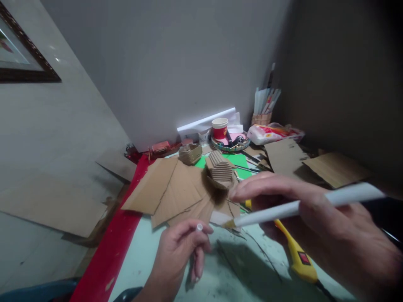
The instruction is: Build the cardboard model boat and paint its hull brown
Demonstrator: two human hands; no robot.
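Note:
My right hand (317, 226) is closed around a long white rolled paper stick (292, 207), whose yellowish tip points left over the table. My left hand (181, 249) pinches a small white tube piece (199, 227) between thumb and fingers, just left of the stick's tip. Under the right hand lies a yellow tool (299, 260) with a red label. Brown cardboard sheets (170, 188) spread out just beyond both hands, with a small ribbed cardboard model (220, 167) on them.
A pale green table (226, 277) has a red edge (116, 239) at left. At the back stand a red paper cup (219, 128), a small cardboard box (189, 153), a holder with paper sticks (262, 111) and a plastic packet (273, 133). Cardboard lies on the floor (53, 209).

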